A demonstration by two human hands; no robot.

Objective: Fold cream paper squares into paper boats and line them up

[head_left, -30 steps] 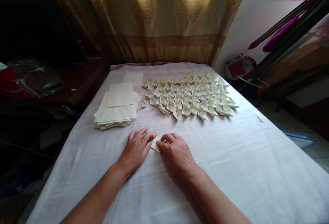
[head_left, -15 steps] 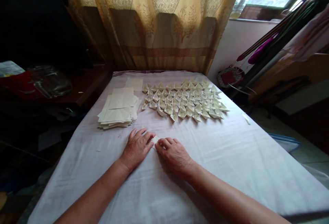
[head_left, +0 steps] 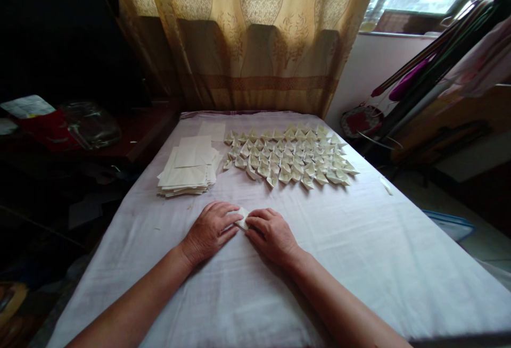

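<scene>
A small folded piece of white paper (head_left: 242, 219) lies on the cloth-covered table between my two hands. My left hand (head_left: 211, 228) has its fingers closed on the paper's left side, thumb below. From the right, my right hand (head_left: 273, 233) pinches the other side, covering part of it. Beyond the left hand stands a stack of cream paper sheets (head_left: 189, 170). Many small folded paper boats (head_left: 287, 156) sit close together in rows past the right hand.
The white tablecloth (head_left: 339, 263) spreads under everything. A paper scrap (head_left: 386, 185) lies near the right edge. A patterned curtain (head_left: 255, 66) hangs at the far end. On the left, a dark red cabinet (head_left: 147, 130) carries a clear plastic container (head_left: 91, 124).
My left fingers have drawn closer together along the folded paper, and more of it shows between the hands. The whole view has shifted slightly. The stack and boats stay put.
</scene>
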